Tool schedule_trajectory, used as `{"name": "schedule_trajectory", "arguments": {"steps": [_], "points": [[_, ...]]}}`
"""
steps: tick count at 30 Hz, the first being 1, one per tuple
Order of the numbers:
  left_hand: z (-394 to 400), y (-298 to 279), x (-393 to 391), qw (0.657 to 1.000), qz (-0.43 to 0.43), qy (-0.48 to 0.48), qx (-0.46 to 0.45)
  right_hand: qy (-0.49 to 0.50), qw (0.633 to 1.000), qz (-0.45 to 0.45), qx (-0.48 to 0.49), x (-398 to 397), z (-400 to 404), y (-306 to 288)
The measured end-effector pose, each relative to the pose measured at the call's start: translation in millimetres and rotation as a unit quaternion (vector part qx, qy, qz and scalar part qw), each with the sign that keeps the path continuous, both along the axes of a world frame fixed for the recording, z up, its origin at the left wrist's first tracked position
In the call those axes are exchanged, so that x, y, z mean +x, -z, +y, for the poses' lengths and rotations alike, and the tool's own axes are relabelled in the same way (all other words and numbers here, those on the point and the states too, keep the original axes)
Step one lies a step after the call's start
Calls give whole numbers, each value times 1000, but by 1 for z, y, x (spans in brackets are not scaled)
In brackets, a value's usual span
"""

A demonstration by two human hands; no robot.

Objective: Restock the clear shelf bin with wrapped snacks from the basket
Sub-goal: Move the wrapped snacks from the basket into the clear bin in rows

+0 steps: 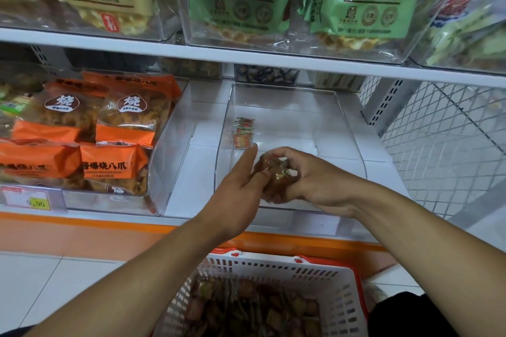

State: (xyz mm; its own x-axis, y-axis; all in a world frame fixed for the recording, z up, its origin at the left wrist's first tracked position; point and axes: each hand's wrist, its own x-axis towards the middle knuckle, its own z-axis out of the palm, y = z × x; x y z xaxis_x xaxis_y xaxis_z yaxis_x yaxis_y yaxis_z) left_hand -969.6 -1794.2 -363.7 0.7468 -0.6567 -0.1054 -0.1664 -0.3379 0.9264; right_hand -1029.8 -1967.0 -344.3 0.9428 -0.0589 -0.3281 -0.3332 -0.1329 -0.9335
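A clear shelf bin (345,128) stands on the lower shelf, with a few small red and green wrapped snacks (243,133) lying near its left wall. My right hand (312,180) grips a handful of brown wrapped snacks (275,169) just inside the bin's front edge. My left hand (238,189) reaches in beside it, fingers straight, touching the handful. Below, a white basket (323,276) with red trim holds several more wrapped snacks (254,309).
To the left, a second clear bin holds orange snack bags (115,150) behind a price tag (30,200). The upper shelf (246,59) carries bins of green and beige bags. A wire mesh panel (443,145) closes the right side.
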Motion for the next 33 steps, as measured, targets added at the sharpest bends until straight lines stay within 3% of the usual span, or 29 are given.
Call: {"name": "schedule_trajectory", "arguments": {"steps": [2,5,8,14,20,27,31,33], "points": [[1,1,2,999,-28,-20,18,37,995,-4,-90,18,-7,-1],[4,9,2,986,-97,40,127,50,962,18,-266,50,-10,10],[6,15,-2,967,-161,79,182,41,943,37,-327,81,3,34],[9,19,-4,942,-211,113,235,163,952,12,-257,127,24,59],[12,16,-8,925,-244,135,259,275,947,76,-148,137,28,64],[12,11,-14,891,-280,169,314,226,945,91,-219,139,32,62],[14,9,-13,888,-282,173,321,192,953,103,-210,143,29,59],[15,9,-12,886,-284,174,321,188,965,117,-140,144,23,52]]}}
